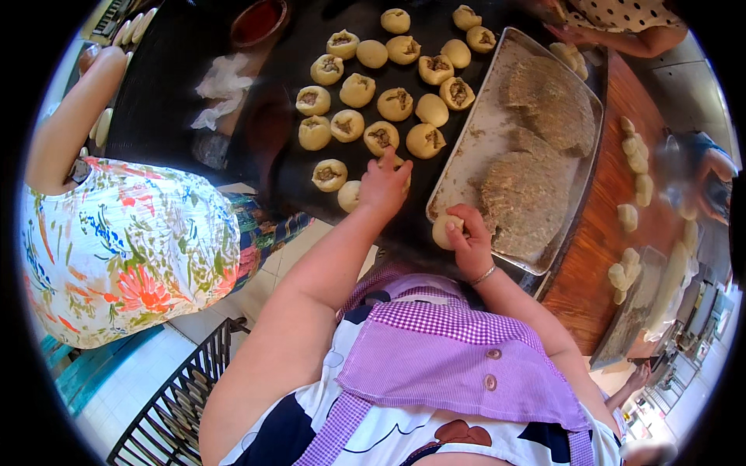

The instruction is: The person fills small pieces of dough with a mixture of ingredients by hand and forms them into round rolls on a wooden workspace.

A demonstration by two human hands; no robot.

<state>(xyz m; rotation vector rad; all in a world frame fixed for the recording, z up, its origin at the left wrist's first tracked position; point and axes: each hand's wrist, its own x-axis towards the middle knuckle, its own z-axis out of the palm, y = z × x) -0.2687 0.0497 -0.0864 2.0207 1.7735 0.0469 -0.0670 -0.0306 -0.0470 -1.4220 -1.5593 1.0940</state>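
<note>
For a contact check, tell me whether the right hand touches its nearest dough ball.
Touching: the head view shows the right hand curled around the dough ball.

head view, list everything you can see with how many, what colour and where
Dough balls: about twenty, pale yellow, most on the dark work surface
Tray: one, silvery, right of them
Filling: two mounds, brown, on the tray
Wooden table: one, reddish brown, right
Dough pieces: several, pale, on the wooden table
Crumpled sheet: one, whitish, upper left
Slatted rack: one, black, lower left
Floral top: one, multicoloured, on a co-worker, left
Apron: one, purple, on the wearer
Left hand: one, bare, at a dough ball
Right hand: one, braceleted wrist, gripping a dough ball
</note>
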